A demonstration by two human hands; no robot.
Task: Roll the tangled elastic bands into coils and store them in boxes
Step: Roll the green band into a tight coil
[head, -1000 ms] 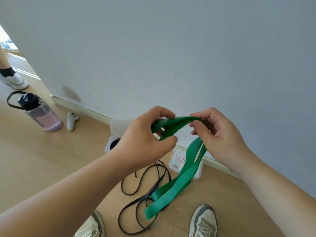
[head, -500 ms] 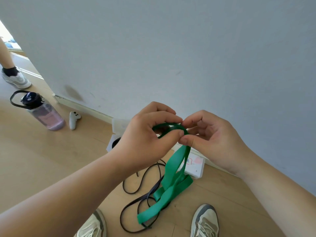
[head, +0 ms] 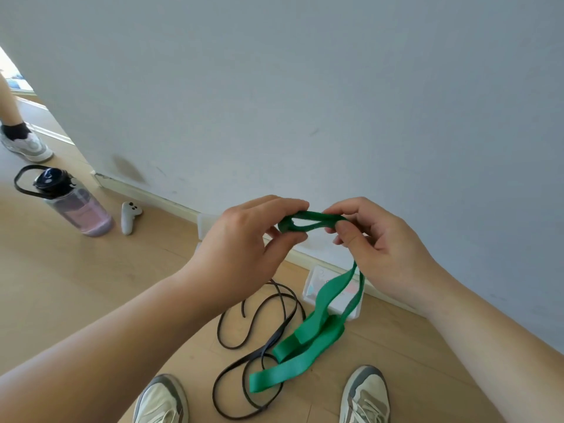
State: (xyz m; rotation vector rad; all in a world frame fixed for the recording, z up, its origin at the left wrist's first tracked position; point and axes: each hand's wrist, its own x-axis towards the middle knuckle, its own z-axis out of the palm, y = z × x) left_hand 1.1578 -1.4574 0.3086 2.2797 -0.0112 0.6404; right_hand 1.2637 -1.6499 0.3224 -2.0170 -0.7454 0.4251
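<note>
Got the tail of the green band (head: 309,340) dangling onto the black band (head: 259,326) on the floor (head: 91,285). Pinching its first small loop between left hand (head: 244,239) and right hand (head: 381,248), box (head: 314,285) behind by the wall (head: 305,102). Could spring undone with a slack pinch, or snag the black one.

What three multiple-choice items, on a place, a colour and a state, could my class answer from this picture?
1. Where does the black band lie? A on the floor; B on a chair; C round a wrist.
2. What colour is the held band? A red; B green; C yellow.
3. How is it held? A draped on a hook; B by one hand; C pinched by both hands.
Answers: 1 A, it sprawls on the wood. 2 B, plainly green. 3 C, left hand and right hand each pinch its top loop.
</note>
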